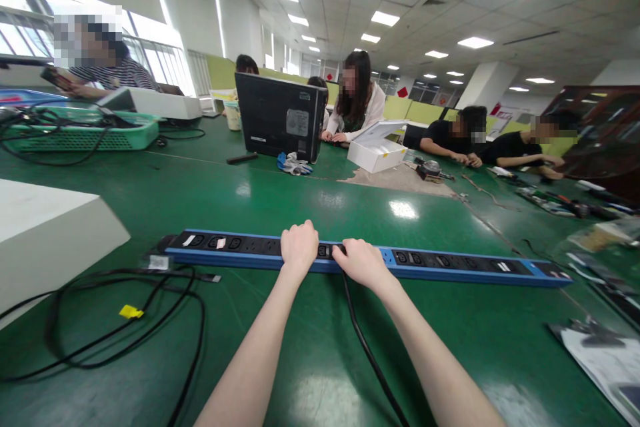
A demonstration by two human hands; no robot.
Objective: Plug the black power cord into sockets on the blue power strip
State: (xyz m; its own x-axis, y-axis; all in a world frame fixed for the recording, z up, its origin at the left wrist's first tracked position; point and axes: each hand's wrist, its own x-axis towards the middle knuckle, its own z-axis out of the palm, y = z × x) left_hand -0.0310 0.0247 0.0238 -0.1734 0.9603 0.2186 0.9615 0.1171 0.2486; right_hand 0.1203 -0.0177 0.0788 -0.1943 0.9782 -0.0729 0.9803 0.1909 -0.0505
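A long blue-and-black power strip [440,265] lies across the green table, its face lined with sockets. My left hand [300,243] is closed round the strip near its middle, fingers over the far edge. Just to the right, my right hand [363,260] is closed at the strip with its thumb towards a socket. A black power cord [357,327] runs from beneath that hand towards me. Its plug is mostly hidden under my right fingers, so how deep it sits in the socket cannot be seen.
Coiled black cables [200,320] with a yellow tag lie left, near a white box [55,220]. A green basket [115,137], a black computer case [280,113], gloves [294,164] and an open white carton [377,155] stand farther back. A clipboard [600,353] lies right. Several people sit around.
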